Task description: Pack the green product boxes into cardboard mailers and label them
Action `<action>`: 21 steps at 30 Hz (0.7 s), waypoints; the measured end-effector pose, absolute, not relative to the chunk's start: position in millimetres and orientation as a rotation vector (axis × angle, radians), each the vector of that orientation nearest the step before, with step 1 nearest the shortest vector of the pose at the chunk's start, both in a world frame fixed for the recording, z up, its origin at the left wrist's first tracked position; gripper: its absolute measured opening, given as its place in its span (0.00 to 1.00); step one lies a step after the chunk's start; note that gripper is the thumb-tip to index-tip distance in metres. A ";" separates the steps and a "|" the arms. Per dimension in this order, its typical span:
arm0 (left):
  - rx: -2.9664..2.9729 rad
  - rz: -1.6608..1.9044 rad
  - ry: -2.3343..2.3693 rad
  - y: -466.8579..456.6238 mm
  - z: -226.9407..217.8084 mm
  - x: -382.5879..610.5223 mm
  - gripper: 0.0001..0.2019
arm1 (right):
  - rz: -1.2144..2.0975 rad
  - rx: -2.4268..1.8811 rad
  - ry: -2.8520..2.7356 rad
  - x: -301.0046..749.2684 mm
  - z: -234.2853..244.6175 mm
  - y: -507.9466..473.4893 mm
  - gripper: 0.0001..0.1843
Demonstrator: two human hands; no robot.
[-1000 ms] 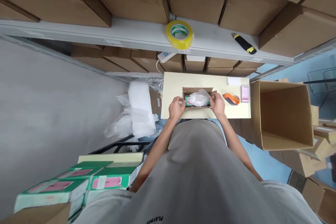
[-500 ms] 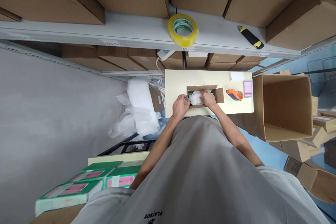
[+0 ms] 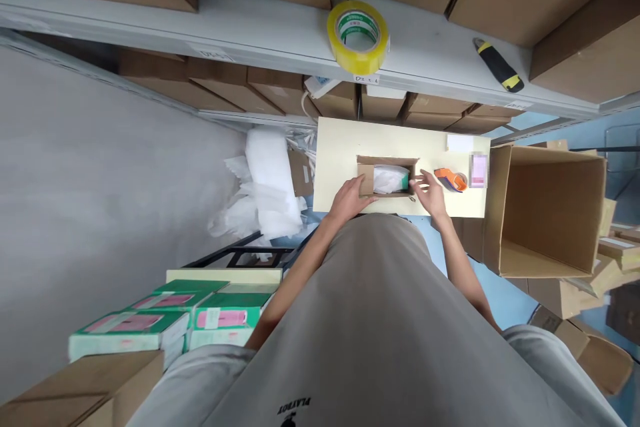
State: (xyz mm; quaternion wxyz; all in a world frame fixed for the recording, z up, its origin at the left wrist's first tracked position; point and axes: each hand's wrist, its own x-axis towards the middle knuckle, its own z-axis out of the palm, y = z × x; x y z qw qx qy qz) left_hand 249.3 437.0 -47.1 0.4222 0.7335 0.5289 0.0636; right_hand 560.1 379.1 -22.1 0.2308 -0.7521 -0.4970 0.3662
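Observation:
A small open cardboard box sits on a pale yellow table. Inside it lies white wrapping over a green item. My left hand presses on the box's left flap, fingers curled over it. My right hand hovers just right of the box with fingers spread, holding nothing. An orange tape dispenser lies right beside that hand.
A big open carton stands at the table's right. A yellow tape roll and a utility knife lie on the grey shelf. White foam wrap is piled left of the table. Green-and-pink boxes are stacked near left.
My right hand has left the white wrapping inside the box and moved out to its right, fingers spread. My left hand has shifted onto the left flap, which now folds inward.

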 end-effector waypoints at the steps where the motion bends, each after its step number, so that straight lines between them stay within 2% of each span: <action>1: 1.829 0.170 1.345 437.2 -51.0 250.2 0.42 | 1.095 -1.984 -1.453 557.1 -26.5 379.4 0.44; 3: 1.827 0.215 1.368 438.2 -58.5 251.5 0.39 | 1.194 -1.877 -1.667 551.9 -34.7 380.1 0.45; 5: 1.826 0.273 1.397 440.4 -65.5 253.2 0.36 | 1.140 -1.889 -1.822 549.9 -42.7 380.5 0.36; 7: 1.823 0.338 1.471 444.8 -71.6 255.7 0.40 | 0.965 -2.007 -1.838 550.7 -51.4 380.8 0.25; 8: 1.834 0.375 1.507 447.7 -73.9 257.1 0.44 | 0.867 -2.078 -1.803 551.3 -55.9 380.9 0.23; 10: 1.904 0.450 1.518 454.6 -77.0 259.7 0.49 | 0.705 -2.187 -1.699 552.2 -64.1 381.6 0.28; 12: 2.013 0.494 1.446 460.5 -77.9 260.8 0.49 | 0.616 -2.215 -1.624 552.1 -69.7 382.7 0.39; 14: 2.090 0.491 1.386 462.4 -77.4 259.5 0.46 | 0.594 -2.184 -1.619 552.2 -71.7 383.8 0.49; 16: 2.114 0.465 1.391 459.0 -77.1 256.2 0.41 | 0.615 -2.132 -1.663 553.3 -70.9 384.2 0.50; 18: 2.101 0.441 1.415 451.5 -78.4 252.0 0.32 | 0.665 -2.071 -1.715 556.0 -70.0 383.5 0.44; 21: 2.028 0.420 1.454 439.1 -83.5 247.7 0.19 | 0.773 -2.008 -1.730 562.1 -73.6 380.9 0.28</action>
